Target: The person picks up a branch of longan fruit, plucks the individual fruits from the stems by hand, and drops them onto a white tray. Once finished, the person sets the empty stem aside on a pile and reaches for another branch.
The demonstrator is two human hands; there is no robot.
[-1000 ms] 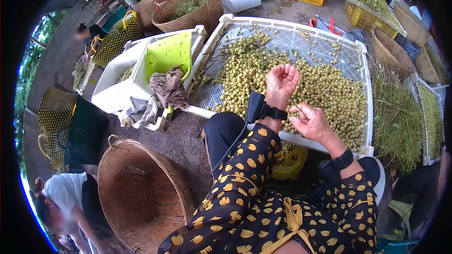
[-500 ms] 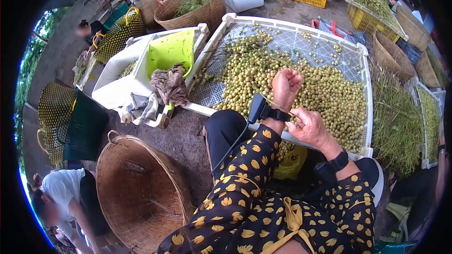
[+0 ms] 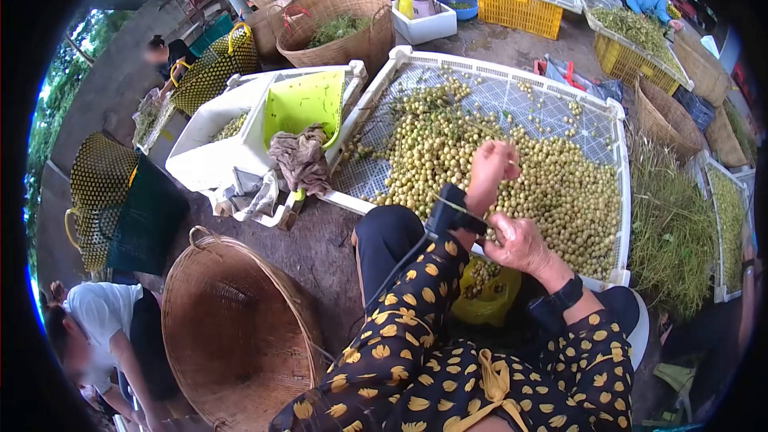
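My left hand (image 3: 492, 166) is raised over the small round yellow-green fruits (image 3: 560, 168), its fingers curled in and no object showing in them. A black device (image 3: 446, 212) is strapped round that wrist. My right hand (image 3: 518, 244) is just below, thumb and fingers pinching a thin yellowish strand (image 3: 472, 216) that crosses the left wrist beside the strap. What the strand is, I cannot make out. The fruits lie in a white mesh tray (image 3: 512, 64) before me. Under its near edge, a yellow bag (image 3: 486, 304) has some fruits at its mouth.
A large wicker basket (image 3: 240, 336) lies tilted at lower left. A white bin (image 3: 212, 148), a lime-green container (image 3: 302, 104) and a crumpled cloth (image 3: 301, 158) sit left of the tray. Cut stems (image 3: 672, 224) are piled at right. Another person (image 3: 112, 336) bends at lower left.
My view has tilted, so the scene sits lower. My left hand has turned and its fingers are more curled. The right hand stays at the left wrist, with the strand pulled along it.
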